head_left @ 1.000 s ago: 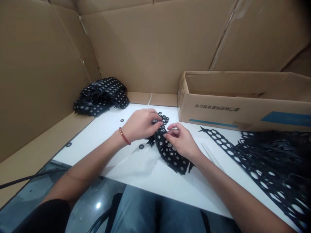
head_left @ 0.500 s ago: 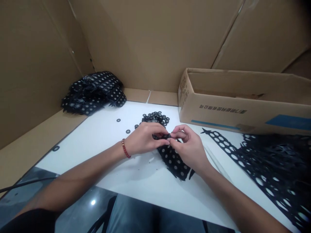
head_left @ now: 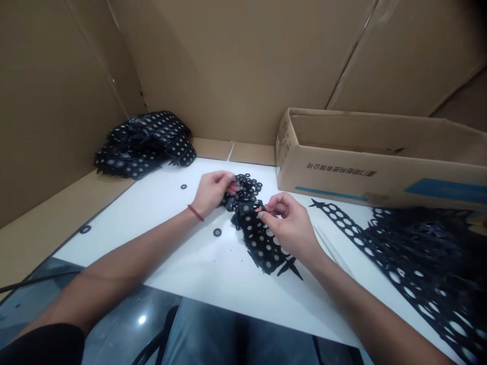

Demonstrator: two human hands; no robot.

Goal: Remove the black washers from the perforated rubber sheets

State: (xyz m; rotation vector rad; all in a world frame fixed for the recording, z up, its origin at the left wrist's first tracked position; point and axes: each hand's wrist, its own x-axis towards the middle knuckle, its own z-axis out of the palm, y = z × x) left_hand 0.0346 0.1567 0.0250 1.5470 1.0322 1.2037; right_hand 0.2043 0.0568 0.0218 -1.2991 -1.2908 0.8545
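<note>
Right hand [head_left: 291, 225] pinches a thin black dotted sheet [head_left: 262, 244] by its edge; left of that grip, left hand [head_left: 213, 191], fingers curled, contents unclear, overlaps piled small black rings [head_left: 250, 188]

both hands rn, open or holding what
Left hand: fingers curled by the rings; can't tell if holding one.
Right hand: closed, pinching the sheet.
</note>
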